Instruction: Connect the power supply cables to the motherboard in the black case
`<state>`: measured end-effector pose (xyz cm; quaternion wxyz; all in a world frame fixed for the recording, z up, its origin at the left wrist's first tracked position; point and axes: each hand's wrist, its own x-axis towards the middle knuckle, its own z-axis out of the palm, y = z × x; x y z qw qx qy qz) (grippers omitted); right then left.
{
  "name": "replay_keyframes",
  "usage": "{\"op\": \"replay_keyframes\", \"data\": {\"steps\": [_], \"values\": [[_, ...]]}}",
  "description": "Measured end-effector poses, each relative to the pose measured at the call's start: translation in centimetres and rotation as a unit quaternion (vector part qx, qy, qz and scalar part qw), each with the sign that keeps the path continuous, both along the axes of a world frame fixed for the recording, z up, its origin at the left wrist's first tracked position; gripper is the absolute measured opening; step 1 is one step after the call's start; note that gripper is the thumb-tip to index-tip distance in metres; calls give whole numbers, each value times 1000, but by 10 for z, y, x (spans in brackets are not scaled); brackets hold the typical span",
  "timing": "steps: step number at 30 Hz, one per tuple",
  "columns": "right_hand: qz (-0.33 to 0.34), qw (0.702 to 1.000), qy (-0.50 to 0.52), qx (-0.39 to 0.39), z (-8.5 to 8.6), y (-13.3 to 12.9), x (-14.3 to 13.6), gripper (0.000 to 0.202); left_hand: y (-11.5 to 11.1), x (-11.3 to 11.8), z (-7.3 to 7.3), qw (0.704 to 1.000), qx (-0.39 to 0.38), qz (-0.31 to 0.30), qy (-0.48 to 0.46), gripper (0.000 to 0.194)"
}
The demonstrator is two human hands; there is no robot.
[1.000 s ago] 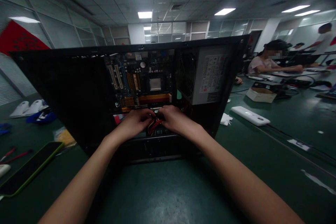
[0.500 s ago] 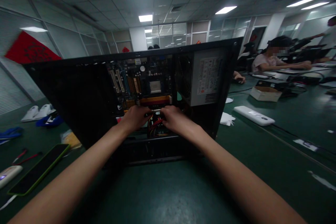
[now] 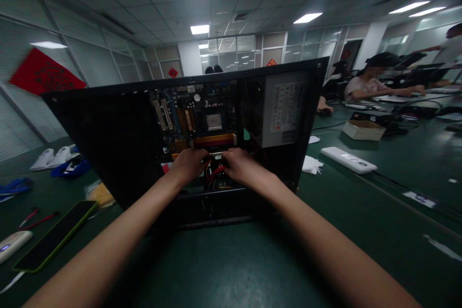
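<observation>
An open black computer case (image 3: pixel 97 139) stands upright on the green table (image 3: pixel 216 264). Inside it are a motherboard (image 3: pixel 198 110) and, at the upper right, a grey power supply (image 3: pixel 285 106). My left hand (image 3: pixel 189 166) and my right hand (image 3: pixel 240 163) reach into the case below the orange and red memory slots (image 3: pixel 214 141). The fingers of both are closed at the two ends of a thin light-coloured edge. What they grip is too small to make out. Red and yellow cables (image 3: pixel 217 173) hang between and below the hands.
A phone (image 3: pixel 56 236), a white device (image 3: pixel 14 245), a plastic bag (image 3: pixel 99 193) and blue items (image 3: pixel 70 166) lie on the left. To the right are a white power strip (image 3: pixel 348 160), white gloves or tissue (image 3: pixel 311 164) and an open box (image 3: pixel 363 130). People sit and stand beyond.
The view has shifted slightly, so the case's top edge appears a little lower. Both hands keep nearly the same place and closed pose inside the case.
</observation>
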<state>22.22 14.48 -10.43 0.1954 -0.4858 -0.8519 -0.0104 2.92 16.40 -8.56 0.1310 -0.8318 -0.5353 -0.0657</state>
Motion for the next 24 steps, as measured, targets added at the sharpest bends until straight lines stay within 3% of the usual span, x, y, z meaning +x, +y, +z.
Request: {"op": "replay_keyframes", "data": {"steps": [6,12,18,24], "values": [[7,1000,-15,-15,6,-5,-2,21,0,3,1,1000,-6,-2,16,28],[8,999,-24,20,6,-4,-1,16,1,2,0,1000,6,-4,12,30],[-26,992,-104,60,14,0,-9,19,2,-1,-4,999,-1,-22,-48,28],[-35,982,-178,45,17,6,-14,22,3,-3,-6,997,-16,-25,-65,28]]}}
